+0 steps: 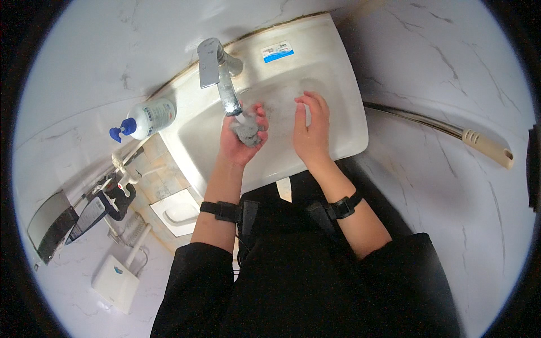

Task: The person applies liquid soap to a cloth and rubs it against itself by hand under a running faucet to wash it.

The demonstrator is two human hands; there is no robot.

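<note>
My left hand (241, 147) is turned palm up under the chrome faucet (227, 93), its fingers curled round a grey steel wool scrubber (246, 131). A short stream of water falls from the spout onto the scrubber. To the right, my right hand (312, 128) hovers over the white washbasin (191, 132) with nothing in it; its thumb and fingers are bent slightly but apart. Each forearm wears a black strap.
A white pump bottle (152, 117) with a blue head stands on the basin's left rim. A blue-and-white label (278, 52) is stuck at the back. Along the right wall runs a metal pole (414, 117) with a beige handle. Lower left is a squat toilet (177, 213).
</note>
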